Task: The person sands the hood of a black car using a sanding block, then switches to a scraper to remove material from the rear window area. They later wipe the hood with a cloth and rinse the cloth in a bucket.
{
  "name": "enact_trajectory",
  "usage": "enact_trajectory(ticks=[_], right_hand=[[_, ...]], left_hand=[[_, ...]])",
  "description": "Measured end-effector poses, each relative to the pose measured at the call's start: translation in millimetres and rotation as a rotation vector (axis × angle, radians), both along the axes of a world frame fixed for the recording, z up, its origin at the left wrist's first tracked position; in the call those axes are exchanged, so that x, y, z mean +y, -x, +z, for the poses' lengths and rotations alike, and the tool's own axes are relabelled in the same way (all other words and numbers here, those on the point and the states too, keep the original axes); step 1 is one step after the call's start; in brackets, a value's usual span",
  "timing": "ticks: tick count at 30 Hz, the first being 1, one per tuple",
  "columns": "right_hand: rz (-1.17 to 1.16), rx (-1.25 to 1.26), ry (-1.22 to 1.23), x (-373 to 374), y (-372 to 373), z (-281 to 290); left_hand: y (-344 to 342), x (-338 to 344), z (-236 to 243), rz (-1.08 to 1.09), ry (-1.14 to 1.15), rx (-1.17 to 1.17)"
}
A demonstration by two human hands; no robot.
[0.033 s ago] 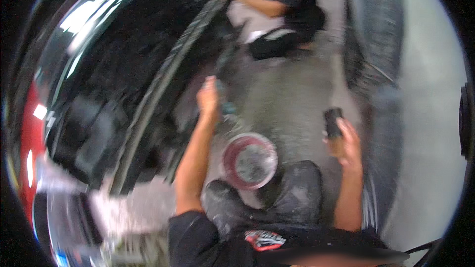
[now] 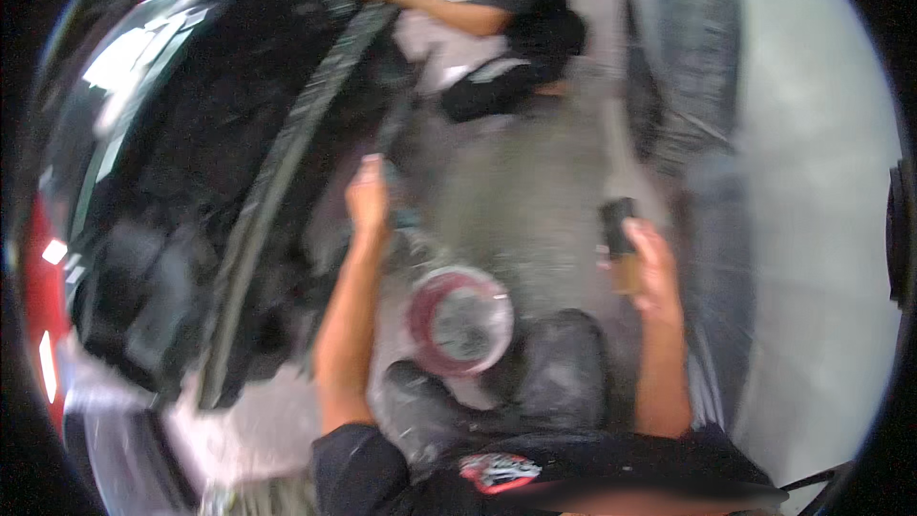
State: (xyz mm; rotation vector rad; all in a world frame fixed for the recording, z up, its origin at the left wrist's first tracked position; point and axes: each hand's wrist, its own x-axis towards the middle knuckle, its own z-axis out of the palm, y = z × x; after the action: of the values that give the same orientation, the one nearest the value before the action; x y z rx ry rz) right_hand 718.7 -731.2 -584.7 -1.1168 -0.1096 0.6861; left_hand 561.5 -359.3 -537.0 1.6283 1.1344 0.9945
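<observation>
My left hand [image 2: 368, 196] is raised beside the lower side of a glossy black car body [image 2: 181, 162]. Its fingers are blurred, and I cannot make out whether they touch the panel or hold anything. A small teal thing [image 2: 406, 218] shows just right of that wrist. In my right hand [image 2: 653, 263] is a black-and-tan block [image 2: 621, 229], held out over the floor with its dark end pointing away from me. Between my hands, in front of my knees, stands a reddish-pink bucket [image 2: 504, 325] with greyish, cloudy contents.
A co-worker in dark clothes [image 2: 530, 0] crouches farther along the car, with one hand at its side. Dark grey sheeting [image 2: 712, 229] runs along a pale surface [image 2: 821, 182] on the right. The floor [image 2: 516, 191] looks wet. A dark rounded object [image 2: 119, 459] sits lower left.
The whole view has shifted, so car, bucket and co-worker sit farther left in the picture. Both hands keep nearly the same poses, and the block stays in my right hand.
</observation>
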Motion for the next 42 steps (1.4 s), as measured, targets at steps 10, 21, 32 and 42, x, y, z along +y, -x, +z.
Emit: enact_trajectory(ticks=[10,21,32,42], right_hand=[[-0.019,-0.157,0.312,1.9,-10.1,-31.3],[-0.178,0.319,0.122,16.4,-14.7,6.3],[0.243,0.502,0.131,53.7,10.5,115.8],[0.557,0.622,-0.164,221.1,172.4,255.5]], left_hand=[[-65.8,-19.1,-75.5,-0.635,-0.208,0.359],[-39.0,-27.7,-61.9,-0.934,0.338,0.752],[7.7,-98.1,55.6,-0.381,0.505,0.164],[100.0,-126.1,270.1,-0.051,-0.461,0.496]])
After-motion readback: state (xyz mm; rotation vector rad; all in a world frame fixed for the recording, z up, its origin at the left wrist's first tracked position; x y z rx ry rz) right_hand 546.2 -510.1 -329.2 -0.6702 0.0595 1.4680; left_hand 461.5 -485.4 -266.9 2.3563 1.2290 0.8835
